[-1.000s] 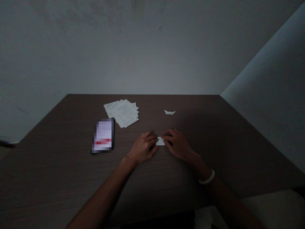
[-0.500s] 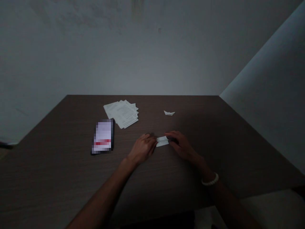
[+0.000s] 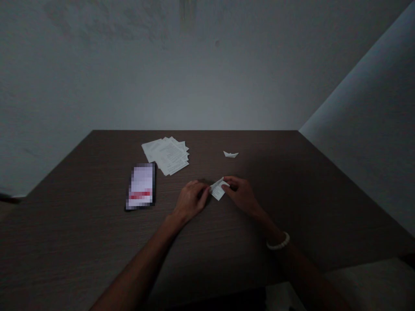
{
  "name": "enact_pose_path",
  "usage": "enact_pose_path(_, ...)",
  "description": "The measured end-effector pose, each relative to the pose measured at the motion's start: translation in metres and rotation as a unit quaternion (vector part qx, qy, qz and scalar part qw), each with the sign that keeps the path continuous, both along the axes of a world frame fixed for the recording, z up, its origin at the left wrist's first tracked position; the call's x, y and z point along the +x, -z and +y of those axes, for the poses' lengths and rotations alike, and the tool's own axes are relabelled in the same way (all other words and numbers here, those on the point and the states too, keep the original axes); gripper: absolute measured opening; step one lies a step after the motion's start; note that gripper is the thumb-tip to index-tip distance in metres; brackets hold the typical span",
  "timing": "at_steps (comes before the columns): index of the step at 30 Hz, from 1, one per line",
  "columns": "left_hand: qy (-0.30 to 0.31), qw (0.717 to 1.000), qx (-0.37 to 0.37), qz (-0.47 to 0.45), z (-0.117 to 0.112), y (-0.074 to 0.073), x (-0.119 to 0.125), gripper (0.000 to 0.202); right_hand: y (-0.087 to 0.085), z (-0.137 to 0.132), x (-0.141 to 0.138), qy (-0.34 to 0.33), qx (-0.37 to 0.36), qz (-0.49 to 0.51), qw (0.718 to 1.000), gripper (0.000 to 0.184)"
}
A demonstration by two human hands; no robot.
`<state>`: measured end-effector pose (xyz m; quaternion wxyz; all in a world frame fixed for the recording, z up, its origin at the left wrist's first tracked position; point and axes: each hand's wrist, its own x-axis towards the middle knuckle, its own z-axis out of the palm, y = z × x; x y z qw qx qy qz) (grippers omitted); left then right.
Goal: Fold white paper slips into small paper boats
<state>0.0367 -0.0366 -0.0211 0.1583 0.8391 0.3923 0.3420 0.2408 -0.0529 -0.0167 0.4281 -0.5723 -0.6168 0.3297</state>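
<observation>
While both bare hands meet near the middle of the table, a small white printed paper, creased and partly folded, is between their fingertips. The left hand (image 3: 192, 199) pinches the left corner of this small white printed paper (image 3: 218, 193) narrowly between thumb and finger; the right hand (image 3: 242, 193) grips its right side, thumb on the near face. A narrow flap stands up along the far edge, so the step in hand looks like shaping a fold. Judging by how thin and small the piece seems, the next move calls for light, steady fingertips and well-aligned edges.

Around them spreads a dark brown, wood-grained table (image 3: 81, 233). On its far left lies a fanned stack of white printed sheets (image 3: 168, 155), and just nearer, a dark-edged rectangular device with a pixelated pale screen (image 3: 140, 186); whether the two touch, I cannot tell. Beyond the right hand sits a small white folded-paper boat shape (image 3: 231, 154), apart from everything. A pale beaded bracelet (image 3: 279, 246) circles the right wrist. The room is dim, with a stained grey wall (image 3: 194, 86) behind the far edge and another grey wall (image 3: 372, 129) on the right.
</observation>
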Motion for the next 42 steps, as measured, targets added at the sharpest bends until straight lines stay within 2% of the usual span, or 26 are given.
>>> enact_pose_path(4, -0.007, 1.0, 0.014, 0.004, -0.002, -0.001, 0.0, 0.023, -0.003, 0.002, -0.001, -0.021, -0.006, -0.028, 0.999, 0.029)
enact_pose_path(7, 0.017, 0.997, 0.062, 0.03, -0.003, -0.002, -0.001, 0.035, -0.007, 0.004, 0.0, -0.029, -0.008, -0.078, 0.997, 0.029)
enact_pose_path(10, 0.056, 0.989, 0.097, 0.095, -0.004, -0.004, -0.001, 0.034, -0.007, 0.006, 0.003, -0.04, -0.004, -0.124, 0.991, 0.03)
enact_pose_path(14, 0.103, 0.979, 0.088, 0.151, -0.005, -0.006, -0.001, 0.038, -0.002, 0.01, 0.009, -0.063, 0.025, -0.174, 0.982, 0.03)
enact_pose_path(23, 0.133, 0.976, 0.083, 0.153, -0.003, -0.006, -0.001, 0.033, 0.0, 0.016, 0.017, -0.121, 0.045, -0.199, 0.971, 0.03)
enact_pose_path(27, 0.142, 0.974, 0.093, 0.152, -0.004, -0.007, 0.0, 0.024, 0.002, 0.017, 0.016, -0.093, 0.05, -0.207, 0.973, 0.027)
enact_pose_path(32, 0.153, 0.972, 0.093, 0.154, -0.004, -0.007, 0.001, 0.021, 0.001, 0.009, 0.011, -0.022, 0.127, -0.25, 0.959, 0.024)
enact_pose_path(37, 0.159, 0.97, 0.08, 0.165, -0.004, -0.006, 0.002, 0.02, -0.005, -0.008, 0.009, -0.059, 0.147, -0.302, 0.94, 0.015)
enact_pose_path(42, 0.155, 0.973, 0.076, 0.155, -0.004, -0.004, 0.002, 0.019, 0.0, -0.019, 0.013, -0.066, 0.136, -0.309, 0.939, 0.012)
